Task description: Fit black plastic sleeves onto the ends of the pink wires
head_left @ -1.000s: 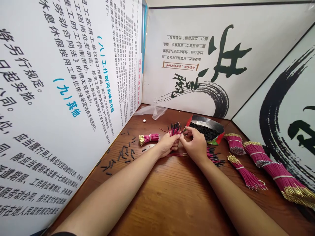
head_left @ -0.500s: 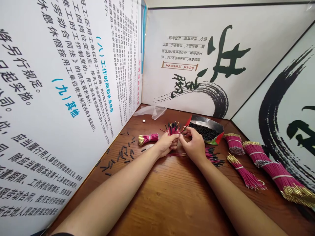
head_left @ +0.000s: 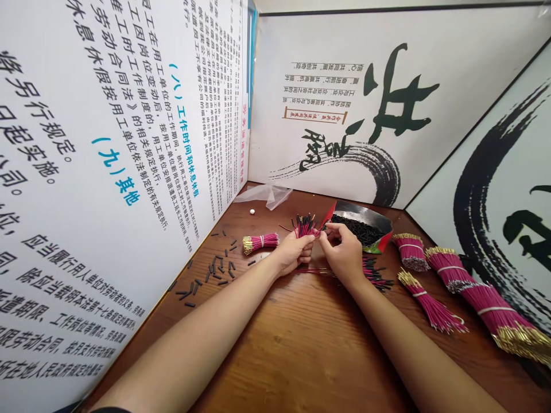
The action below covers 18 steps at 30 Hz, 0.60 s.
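My left hand (head_left: 295, 252) is closed round a bundle of magenta wires (head_left: 306, 225), many of them tipped with black sleeves that fan out above the fingers. Beside it, my right hand (head_left: 342, 246) pinches close to the bundle's right edge, at what looks like a black-sleeved wire end; the fingertips partly hide it. A few loose wires (head_left: 312, 270) lie on the table under the hands. Behind my right hand stands an open red-edged packet (head_left: 385, 238) filled with small black sleeves (head_left: 359, 229). More black-tipped wires (head_left: 376, 274) lie by my right wrist.
Loose black sleeves (head_left: 218, 267) are scattered on the wooden table (head_left: 297, 350) at left, near a tied wire bundle (head_left: 260, 243). Several tied bundles (head_left: 456, 272) lie at right. A clear plastic bag (head_left: 275, 196) and a small white ball (head_left: 252, 211) sit behind. Printed panels (head_left: 327, 34) wall the table.
My right hand has shifted slightly to the right, its fingertips a little farther from my left hand. The left hand keeps its hold on the wire bundle.
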Tool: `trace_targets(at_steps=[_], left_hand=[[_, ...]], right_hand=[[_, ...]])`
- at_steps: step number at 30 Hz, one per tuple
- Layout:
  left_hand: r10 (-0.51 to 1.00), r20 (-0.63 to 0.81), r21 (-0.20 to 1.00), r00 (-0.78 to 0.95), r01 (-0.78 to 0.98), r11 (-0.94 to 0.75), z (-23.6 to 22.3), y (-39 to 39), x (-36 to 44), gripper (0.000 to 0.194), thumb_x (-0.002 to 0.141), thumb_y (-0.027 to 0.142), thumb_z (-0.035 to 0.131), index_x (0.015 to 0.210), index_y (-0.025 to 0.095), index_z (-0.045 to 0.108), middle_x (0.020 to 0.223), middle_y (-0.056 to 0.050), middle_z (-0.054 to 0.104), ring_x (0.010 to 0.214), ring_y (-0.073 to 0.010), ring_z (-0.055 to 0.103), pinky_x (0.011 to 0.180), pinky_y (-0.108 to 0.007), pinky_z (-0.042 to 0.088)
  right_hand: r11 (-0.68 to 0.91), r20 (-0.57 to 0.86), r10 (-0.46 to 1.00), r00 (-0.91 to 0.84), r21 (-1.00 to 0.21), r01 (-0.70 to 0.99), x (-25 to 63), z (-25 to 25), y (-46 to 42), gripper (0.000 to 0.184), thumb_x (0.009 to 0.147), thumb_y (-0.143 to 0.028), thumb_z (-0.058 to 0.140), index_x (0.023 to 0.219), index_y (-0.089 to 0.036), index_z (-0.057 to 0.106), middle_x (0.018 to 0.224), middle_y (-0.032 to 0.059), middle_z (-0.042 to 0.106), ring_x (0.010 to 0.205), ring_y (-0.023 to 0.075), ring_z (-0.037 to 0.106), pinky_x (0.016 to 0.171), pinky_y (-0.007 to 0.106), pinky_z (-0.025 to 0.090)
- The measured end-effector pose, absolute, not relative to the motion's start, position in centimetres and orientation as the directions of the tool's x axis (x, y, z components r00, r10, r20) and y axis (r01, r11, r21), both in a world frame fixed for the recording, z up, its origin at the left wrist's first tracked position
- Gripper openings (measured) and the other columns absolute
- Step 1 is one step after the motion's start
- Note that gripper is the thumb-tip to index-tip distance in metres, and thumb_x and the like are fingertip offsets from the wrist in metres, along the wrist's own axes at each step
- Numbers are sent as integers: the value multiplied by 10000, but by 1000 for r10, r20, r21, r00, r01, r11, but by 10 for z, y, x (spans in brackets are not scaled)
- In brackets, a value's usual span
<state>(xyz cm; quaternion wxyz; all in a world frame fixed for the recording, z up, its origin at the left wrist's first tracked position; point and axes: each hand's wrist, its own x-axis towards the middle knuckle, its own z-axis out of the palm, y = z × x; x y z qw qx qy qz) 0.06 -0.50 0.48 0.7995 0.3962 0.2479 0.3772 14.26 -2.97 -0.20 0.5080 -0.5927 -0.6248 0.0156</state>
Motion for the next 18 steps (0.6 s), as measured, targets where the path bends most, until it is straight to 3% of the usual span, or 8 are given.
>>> trace_targets(at_steps=[18], left_hand=[[796, -95, 832, 597, -391, 392, 6, -6, 0, 185, 798, 236, 620, 888, 198, 463, 542, 108, 286, 413, -31, 184, 429, -162, 122]], right_hand=[[329, 599, 759, 257, -692, 642, 142, -6, -29, 273, 809, -330, 627, 1050, -200, 627, 856, 37, 703, 728, 186, 641, 777, 363, 509]])
